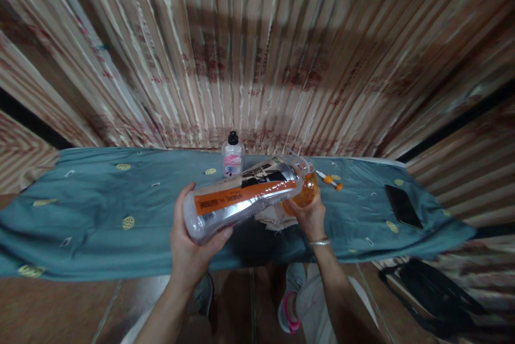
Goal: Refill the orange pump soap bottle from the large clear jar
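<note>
My left hand [189, 250] is wrapped round the base of a large clear plastic bottle [245, 194] with an orange and silver label. The bottle is tilted nearly flat, its neck pointing right. In my right hand [311, 215] is a smaller orange bottle [309, 189], held right at the big bottle's mouth; whether the two touch I cannot tell. Beneath them a crumpled whitish cloth [277, 219] lies on the covered table. A clear bottle with a pink label and black cap [232, 159] stands upright behind the big one.
The table wears a green patterned cloth [100, 199]. A white and orange item [330, 179] lies right of my right hand, and a black phone [403, 206] farther right. Striped curtains [257, 54] hang behind. A black bag [430, 290] is at the lower right.
</note>
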The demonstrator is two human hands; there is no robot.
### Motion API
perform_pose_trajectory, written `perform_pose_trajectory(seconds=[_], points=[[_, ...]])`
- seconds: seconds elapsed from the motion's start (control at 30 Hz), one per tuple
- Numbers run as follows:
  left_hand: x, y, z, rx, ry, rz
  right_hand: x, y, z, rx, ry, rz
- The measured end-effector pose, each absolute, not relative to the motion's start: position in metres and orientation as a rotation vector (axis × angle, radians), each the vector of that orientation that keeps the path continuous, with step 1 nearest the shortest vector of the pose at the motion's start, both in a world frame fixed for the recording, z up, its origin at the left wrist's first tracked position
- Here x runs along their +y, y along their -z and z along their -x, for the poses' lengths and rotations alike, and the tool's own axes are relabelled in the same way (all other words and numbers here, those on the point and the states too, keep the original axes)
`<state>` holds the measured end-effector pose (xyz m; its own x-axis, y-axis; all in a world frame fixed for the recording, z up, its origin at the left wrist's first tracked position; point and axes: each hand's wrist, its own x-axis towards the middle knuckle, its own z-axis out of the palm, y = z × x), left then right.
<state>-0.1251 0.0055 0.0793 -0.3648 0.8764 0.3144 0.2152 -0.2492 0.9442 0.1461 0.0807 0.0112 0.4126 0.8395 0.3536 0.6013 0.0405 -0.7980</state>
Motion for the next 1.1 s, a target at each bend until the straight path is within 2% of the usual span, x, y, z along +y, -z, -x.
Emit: perform_pose_trajectory(seconds=[1.1], points=[[0.0011,-0.0891,0.1154,1.501,-1.682,-1.269,0.0803,-0.0145,-0.1449,-1.267,-0.323,1.683]])
